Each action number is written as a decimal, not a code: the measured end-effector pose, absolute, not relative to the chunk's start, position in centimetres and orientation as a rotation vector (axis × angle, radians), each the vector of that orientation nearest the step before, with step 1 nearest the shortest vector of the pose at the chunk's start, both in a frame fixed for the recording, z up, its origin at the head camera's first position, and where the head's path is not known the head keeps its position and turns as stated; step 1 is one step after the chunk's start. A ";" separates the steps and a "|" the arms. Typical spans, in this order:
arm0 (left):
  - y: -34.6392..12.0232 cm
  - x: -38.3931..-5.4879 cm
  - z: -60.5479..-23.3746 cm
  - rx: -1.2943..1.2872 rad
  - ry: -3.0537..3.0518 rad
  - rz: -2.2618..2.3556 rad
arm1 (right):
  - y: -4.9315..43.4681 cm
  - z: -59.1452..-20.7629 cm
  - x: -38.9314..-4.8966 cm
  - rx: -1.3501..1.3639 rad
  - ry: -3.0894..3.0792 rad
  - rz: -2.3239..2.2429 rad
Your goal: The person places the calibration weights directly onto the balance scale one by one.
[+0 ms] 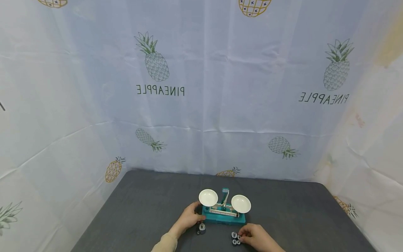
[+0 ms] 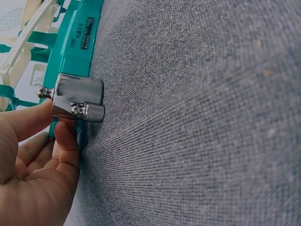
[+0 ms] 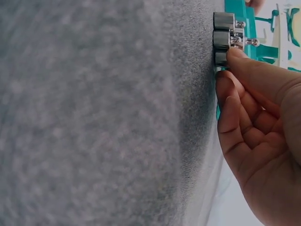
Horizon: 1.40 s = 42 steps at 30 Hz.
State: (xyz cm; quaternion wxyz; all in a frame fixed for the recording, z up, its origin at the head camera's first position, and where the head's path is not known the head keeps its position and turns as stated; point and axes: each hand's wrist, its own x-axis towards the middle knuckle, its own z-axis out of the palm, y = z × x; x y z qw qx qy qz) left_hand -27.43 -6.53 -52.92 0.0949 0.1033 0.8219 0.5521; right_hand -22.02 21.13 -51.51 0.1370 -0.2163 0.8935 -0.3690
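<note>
A teal balance scale (image 1: pixel 220 219) stands on the dark table with two cream pans; the left pan (image 1: pixel 208 198) appears higher than the right pan (image 1: pixel 241 204). My left hand (image 1: pixel 189 216) grips the left end of its base, thumb at the front corner. Just in front of that hand are a large metal weight (image 2: pixel 77 92) and a small metal weight (image 2: pixel 95 113), both upright. To the right, in front of the scale, several metal weights (image 1: pixel 234 236) stand in a tight cluster. My right hand (image 1: pixel 255 236) pinches one weight (image 3: pixel 221 59) at that cluster's right side, its fingertips partly covering it.
The grey cloth-like tabletop (image 1: pixel 151 199) spreads out around the scale. Behind and on both sides hangs a pale curtain (image 1: pixel 204 105) with pineapple prints, meeting the table's back edge.
</note>
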 end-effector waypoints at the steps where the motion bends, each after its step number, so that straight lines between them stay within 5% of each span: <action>1: -6.5 -27.4 -52.9 0.304 2.432 1.639 | 21.1 -51.5 -22.0 -0.629 2.588 -1.065; 42: -6.5 -27.4 -52.9 0.299 2.414 1.645 | 20.9 -47.6 -21.3 -0.629 2.751 -1.060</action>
